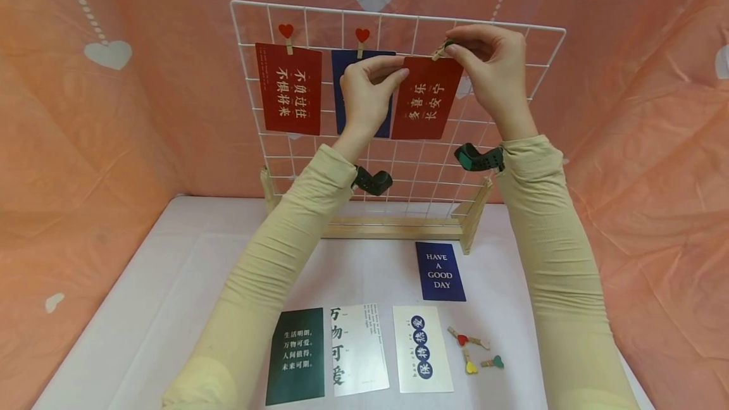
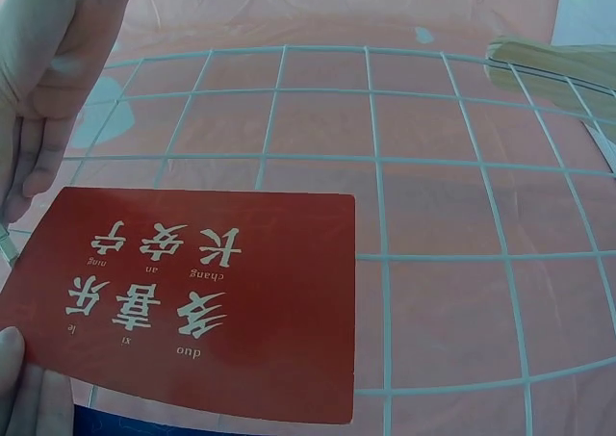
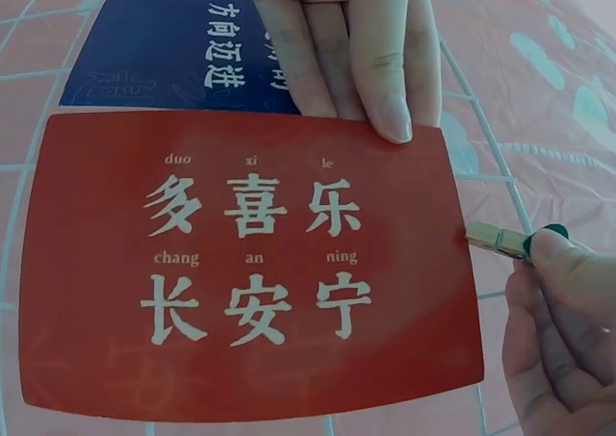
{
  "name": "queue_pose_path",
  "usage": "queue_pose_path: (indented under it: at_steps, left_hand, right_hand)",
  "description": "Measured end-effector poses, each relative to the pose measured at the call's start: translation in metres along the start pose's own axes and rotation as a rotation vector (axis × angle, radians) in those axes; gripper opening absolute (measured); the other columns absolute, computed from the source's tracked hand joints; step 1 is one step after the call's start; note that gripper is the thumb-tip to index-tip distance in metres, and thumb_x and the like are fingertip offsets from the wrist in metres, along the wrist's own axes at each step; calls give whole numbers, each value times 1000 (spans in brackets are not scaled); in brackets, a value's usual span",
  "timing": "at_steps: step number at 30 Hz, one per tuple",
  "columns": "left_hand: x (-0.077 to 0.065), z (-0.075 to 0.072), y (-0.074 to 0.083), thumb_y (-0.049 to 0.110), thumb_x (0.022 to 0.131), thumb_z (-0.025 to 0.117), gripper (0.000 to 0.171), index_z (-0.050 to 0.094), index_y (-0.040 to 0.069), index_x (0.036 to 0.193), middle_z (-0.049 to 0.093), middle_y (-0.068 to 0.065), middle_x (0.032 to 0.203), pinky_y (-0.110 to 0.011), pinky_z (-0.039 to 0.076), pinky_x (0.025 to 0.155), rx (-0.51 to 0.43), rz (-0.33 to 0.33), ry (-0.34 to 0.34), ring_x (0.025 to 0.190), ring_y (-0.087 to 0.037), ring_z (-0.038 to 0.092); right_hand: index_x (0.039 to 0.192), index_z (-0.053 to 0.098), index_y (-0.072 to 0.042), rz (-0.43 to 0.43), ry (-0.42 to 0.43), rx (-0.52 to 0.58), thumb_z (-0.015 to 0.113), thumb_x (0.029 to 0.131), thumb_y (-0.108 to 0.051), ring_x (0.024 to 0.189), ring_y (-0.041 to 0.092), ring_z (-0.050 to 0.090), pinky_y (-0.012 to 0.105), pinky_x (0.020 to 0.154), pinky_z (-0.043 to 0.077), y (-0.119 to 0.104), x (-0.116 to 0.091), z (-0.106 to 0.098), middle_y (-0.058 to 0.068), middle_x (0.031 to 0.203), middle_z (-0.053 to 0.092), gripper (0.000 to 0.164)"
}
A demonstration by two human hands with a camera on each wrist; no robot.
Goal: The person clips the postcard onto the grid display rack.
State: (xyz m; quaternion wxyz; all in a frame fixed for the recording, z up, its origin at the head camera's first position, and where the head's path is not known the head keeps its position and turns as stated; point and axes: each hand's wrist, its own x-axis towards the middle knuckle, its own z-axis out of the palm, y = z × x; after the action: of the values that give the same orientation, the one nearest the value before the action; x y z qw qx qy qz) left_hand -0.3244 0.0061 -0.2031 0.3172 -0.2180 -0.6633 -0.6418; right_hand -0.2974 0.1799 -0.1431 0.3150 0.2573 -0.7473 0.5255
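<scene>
My left hand [image 1: 367,97] pinches a red card [image 1: 424,100] with white Chinese characters by its upper left corner, thumb in front. The card stands against the white wire grid [image 1: 398,16]. At the card's top edge, my right hand [image 1: 497,74] pinches a small wooden clothespin [image 3: 499,240] with a dark green piece at its end. In the right wrist view the clothespin's tip meets the card's edge. Behind my left hand hangs a blue card [image 1: 340,93], partly covered. Further left, another red card [image 1: 289,90] hangs from the grid.
Red-heart clothespins [image 1: 289,45] hold the two hung cards. The grid stands in a wooden base [image 1: 393,230]. Below on the white table lie a blue card [image 1: 440,271], a green card [image 1: 296,356], two pale cards [image 1: 423,350] and several loose heart clothespins [image 1: 470,359].
</scene>
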Motion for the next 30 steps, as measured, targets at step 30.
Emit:
queue_pose_path:
  at_steps: [30]
  left_hand:
    - [-3,3,1,6,86,70,20,73,1,105,71,-9,100,-19,52,78,-29,-35,35,88,-10,66]
  right_hand:
    - [93,74,4,-27,67,-116,73,83,-3,74,9,66,21,74,53,18,10,7,12,90,72,12]
